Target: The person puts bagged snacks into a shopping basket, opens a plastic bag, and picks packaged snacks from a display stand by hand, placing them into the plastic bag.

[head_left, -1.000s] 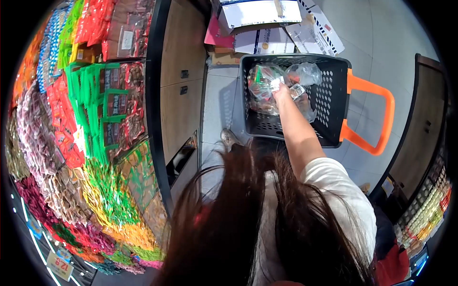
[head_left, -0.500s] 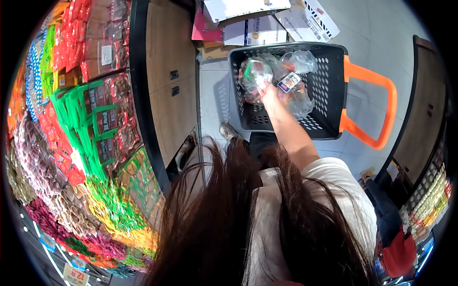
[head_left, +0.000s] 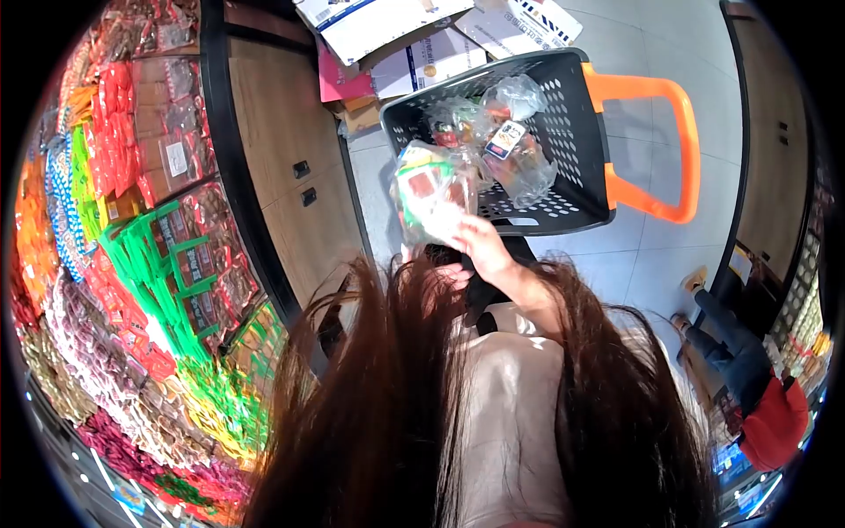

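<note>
Head camera: the crinkled clear plastic bag (head_left: 435, 195), with green and reddish-brown packaging (head_left: 426, 182) showing through, extends up and left from the right hand (head_left: 482, 245), over the near-left corner of the basket (head_left: 581, 132). Right forearm (head_left: 531, 295) bends in from the right, fingers curled and pinched on the bag's near end; left hand (head_left: 451, 275) sits just below, mostly behind hair (head_left: 370, 378), so can't tell how open it is or whether it grips anything. Basket's dark, round-holed, smooth orange loop handle (head_left: 685, 141), more filmy bags (head_left: 521, 167) inside.
</note>
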`<state>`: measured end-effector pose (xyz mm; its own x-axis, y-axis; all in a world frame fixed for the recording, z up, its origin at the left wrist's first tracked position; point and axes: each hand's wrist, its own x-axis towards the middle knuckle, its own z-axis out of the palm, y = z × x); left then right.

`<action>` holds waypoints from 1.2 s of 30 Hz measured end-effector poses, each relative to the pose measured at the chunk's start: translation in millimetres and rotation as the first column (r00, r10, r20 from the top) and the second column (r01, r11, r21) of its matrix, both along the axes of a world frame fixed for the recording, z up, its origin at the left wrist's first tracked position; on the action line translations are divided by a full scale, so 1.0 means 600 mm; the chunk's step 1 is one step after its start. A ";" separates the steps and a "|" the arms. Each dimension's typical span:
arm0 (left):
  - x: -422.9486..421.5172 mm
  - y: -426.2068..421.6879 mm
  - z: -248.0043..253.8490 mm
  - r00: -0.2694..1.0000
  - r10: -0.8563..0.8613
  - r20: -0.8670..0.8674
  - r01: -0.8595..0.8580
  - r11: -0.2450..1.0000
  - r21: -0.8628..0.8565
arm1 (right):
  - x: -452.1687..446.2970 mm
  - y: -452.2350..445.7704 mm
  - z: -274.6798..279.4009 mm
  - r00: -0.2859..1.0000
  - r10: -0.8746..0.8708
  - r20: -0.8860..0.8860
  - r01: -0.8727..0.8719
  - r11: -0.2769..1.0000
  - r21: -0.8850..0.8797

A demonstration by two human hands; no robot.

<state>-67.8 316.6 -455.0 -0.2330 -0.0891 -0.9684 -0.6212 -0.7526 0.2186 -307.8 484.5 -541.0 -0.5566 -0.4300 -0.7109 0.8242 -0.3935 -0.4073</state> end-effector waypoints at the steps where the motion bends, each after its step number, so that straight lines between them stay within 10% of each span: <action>1: -0.011 0.002 -0.001 1.000 0.008 -0.022 -0.008 1.000 0.019 | -0.033 0.008 0.101 0.924 0.207 0.323 -0.239 0.969 0.063; 4: -0.049 0.006 -0.004 0.994 0.043 -0.095 -0.033 0.994 0.106 | 0.085 0.018 0.053 0.884 0.242 -0.401 -0.201 0.969 0.143; 9: -0.132 0.015 -0.024 0.964 0.172 -0.203 -0.088 0.927 0.365 | 0.106 0.014 0.123 0.829 0.302 -0.470 -0.147 0.930 0.337; 10: -0.152 0.018 -0.033 0.957 0.201 -0.210 -0.097 0.902 0.421 | 0.102 0.018 0.138 0.604 0.502 -0.619 -0.147 0.834 0.532; 12: -0.191 0.027 -0.053 0.949 0.236 -0.207 -0.103 0.855 0.508 | 0.099 0.023 0.155 0.645 0.531 -0.550 -0.290 0.836 0.467; 14: -0.216 0.032 -0.072 0.952 0.236 -0.194 -0.092 0.828 0.554 | 0.080 0.030 0.151 0.397 0.629 -0.669 -0.287 0.777 0.560; 16: -0.223 0.036 -0.087 0.959 0.229 -0.169 -0.092 0.812 0.577 | 0.046 0.058 0.154 0.595 0.592 -0.544 -0.390 0.804 0.448; 18: -0.221 0.038 -0.096 0.980 0.168 -0.107 -0.087 0.844 0.529 | -0.003 0.090 0.082 0.747 0.407 -0.526 -0.066 0.832 0.551; 21: -0.225 0.043 -0.079 0.999 -0.013 0.040 -0.003 0.924 0.383 | -0.107 0.165 -0.059 0.691 0.706 -0.157 -0.033 0.248 0.968; 24: -0.187 0.043 -0.127 0.995 0.034 -0.090 0.002 0.927 0.374 | -0.165 0.195 -0.176 0.652 0.700 0.290 -0.287 -0.126 0.950; 26: -0.204 0.050 -0.100 0.999 -0.038 0.009 0.036 0.985 0.170 | -0.182 0.196 -0.217 0.642 0.647 0.412 -0.409 -0.166 0.897; 30: -0.163 0.046 -0.134 0.987 0.014 -0.161 0.033 0.958 0.286 | -0.169 0.217 -0.336 0.529 0.558 0.640 -0.601 -0.286 0.746; 36: -0.173 0.056 -0.133 0.993 -0.016 -0.119 0.048 0.963 0.264 | -0.148 0.253 -0.432 0.552 0.611 0.567 -0.475 -0.329 0.816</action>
<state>-171.6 350.0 -534.5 -0.3424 0.1772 -0.9227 -0.6283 -0.7733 0.0846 -396.6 636.0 -800.1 -0.5902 0.3129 -0.7441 0.3627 0.9263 0.1019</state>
